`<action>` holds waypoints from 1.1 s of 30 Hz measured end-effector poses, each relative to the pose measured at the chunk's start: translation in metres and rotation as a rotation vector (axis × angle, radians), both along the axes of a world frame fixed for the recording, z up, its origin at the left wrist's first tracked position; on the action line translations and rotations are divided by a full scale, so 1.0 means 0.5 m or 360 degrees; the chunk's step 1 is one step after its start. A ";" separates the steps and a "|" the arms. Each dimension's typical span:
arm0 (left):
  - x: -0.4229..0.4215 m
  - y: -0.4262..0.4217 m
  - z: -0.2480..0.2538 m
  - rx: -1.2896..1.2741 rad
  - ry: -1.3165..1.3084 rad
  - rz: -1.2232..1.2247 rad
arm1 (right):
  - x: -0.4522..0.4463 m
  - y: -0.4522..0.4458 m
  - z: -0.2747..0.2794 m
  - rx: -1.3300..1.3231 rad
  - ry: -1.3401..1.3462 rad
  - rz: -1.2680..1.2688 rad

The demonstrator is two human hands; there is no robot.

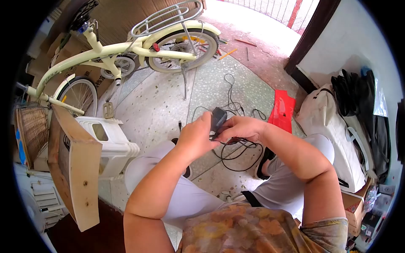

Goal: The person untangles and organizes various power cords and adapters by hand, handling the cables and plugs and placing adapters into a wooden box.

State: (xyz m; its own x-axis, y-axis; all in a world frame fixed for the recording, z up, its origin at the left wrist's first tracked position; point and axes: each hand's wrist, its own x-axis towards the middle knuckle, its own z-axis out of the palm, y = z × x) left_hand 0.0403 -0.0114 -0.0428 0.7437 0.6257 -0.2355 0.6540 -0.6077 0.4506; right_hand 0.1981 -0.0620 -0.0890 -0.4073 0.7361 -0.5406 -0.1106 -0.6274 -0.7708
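Observation:
A black box-shaped power adapter is held upright between my two hands, above the floor and between my knees. My left hand is closed around its left side, with the thumb low near the bottom end. From the right, my right hand pinches at the lower end of the adapter, where a cable meets the fingers; the exact grip is partly hidden. Thin black cable hangs in loose loops below my right hand. More cable trails over the floor beyond, and a small black plug lies left of my left hand.
A cream bicycle stands ahead on the left. Beside my left knee are a white plastic stool and a wooden drawer-like box. A red bag and a white bag lie right. Several sticks are scattered near the doorway.

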 end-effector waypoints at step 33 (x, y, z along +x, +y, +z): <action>-0.034 0.003 0.016 -0.1309 -0.0695 -0.0214 | 0.005 -0.014 0.118 0.0648 -0.0306 -0.0136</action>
State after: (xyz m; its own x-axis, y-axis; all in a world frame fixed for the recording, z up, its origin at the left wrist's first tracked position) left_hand 0.0232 -0.0098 -0.0350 0.9243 0.2894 -0.2487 0.2733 -0.0474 0.9607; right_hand 0.2004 -0.0689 -0.0298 -0.2567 0.9308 -0.2601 0.0206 -0.2637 -0.9644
